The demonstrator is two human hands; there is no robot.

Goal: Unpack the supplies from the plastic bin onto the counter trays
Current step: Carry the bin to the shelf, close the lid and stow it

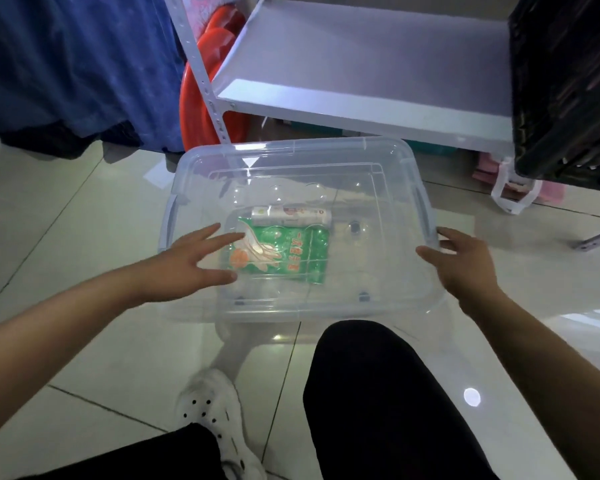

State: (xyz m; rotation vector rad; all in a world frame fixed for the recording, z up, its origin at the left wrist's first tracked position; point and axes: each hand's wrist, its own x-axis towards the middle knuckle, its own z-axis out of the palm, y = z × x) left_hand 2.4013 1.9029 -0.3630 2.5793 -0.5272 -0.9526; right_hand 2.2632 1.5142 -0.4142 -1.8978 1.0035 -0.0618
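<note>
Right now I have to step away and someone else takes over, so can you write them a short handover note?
Left hand: open, fingers spread flat on the lid.
Right hand: open, at the lid's right edge; contact unclear.
Clear plastic bin sits on the floor, lid on. Inside: a green packet and a white roll behind it.
Done: nothing unpacked.
Left: take off the lid, move both supplies out. No counter trays are in view.

A shop storeroom: white steel shelving (361, 74), stacked red basins (205, 98).
</note>
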